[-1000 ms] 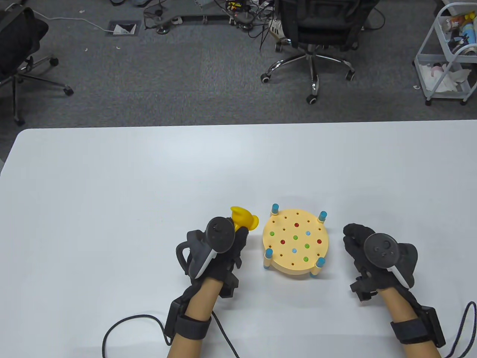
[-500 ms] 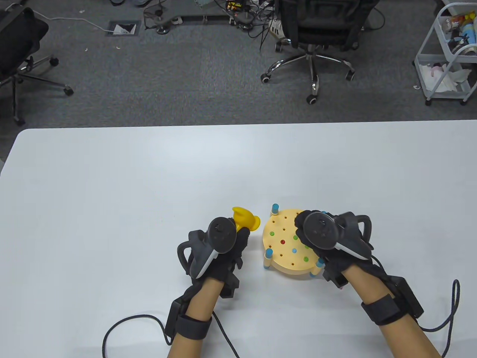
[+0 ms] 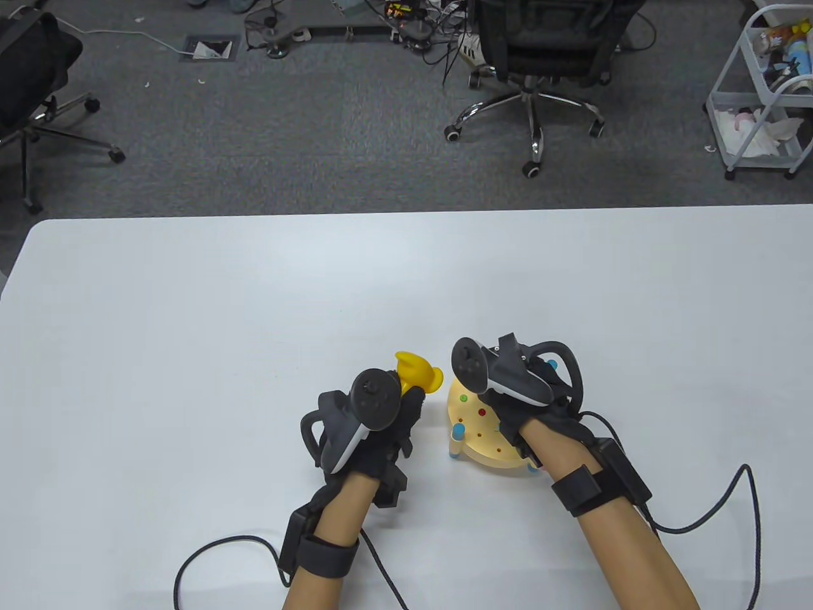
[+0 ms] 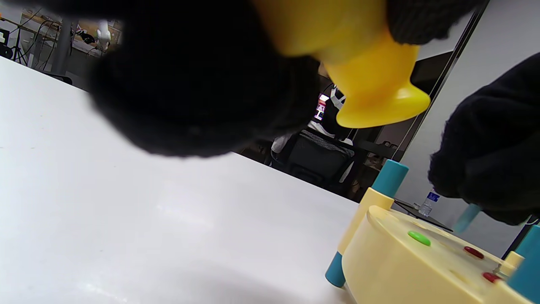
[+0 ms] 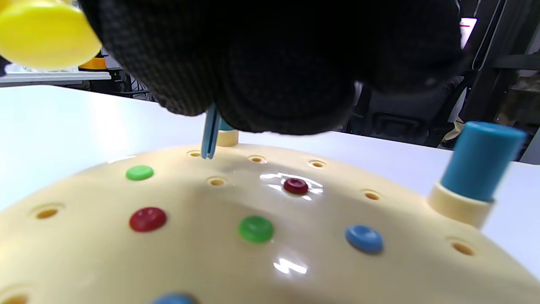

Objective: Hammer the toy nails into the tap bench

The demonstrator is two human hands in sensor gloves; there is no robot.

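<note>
While the left hand (image 3: pixel 371 419) keeps to the side of the round cream tap bench (image 3: pixel 473 438), its fingers are curled round the handle of the yellow toy hammer (image 3: pixel 416 372), whose head sticks out beyond the knuckles and is raised off the white worktop (image 3: pixel 254 318). That looks like a ready pose, the head parked just beside the bench's left edge so it can swing in without crossing the other hand.

Over the far part of the bench hangs the right hand (image 3: pixel 508 394), its back and tracker turned up. In the right wrist view its fingers (image 5: pixel 274 84) pinch a slim light-blue toy nail (image 5: pixel 210 133) by the upper end, the shaft near upright and the tip right at one of the small open holes close to the far rim; whether the tip has entered the hole I cannot tell. Holding it high on the shaft leaves the lower end free to find the hole.

Several nails are already sunk flush in the top: green (image 5: pixel 255 229), red (image 5: pixel 147 218) and blue (image 5: pixel 364 238) heads, with many holes empty. Teal-capped corner posts (image 5: pixel 481 160) stand at the rim and lift the bench on short legs.

My judgement is that seating this nail is the step in hand, and the hammer blow comes after. The risk is a tilted nail, or fingers too near the head when the blow lands.
</note>
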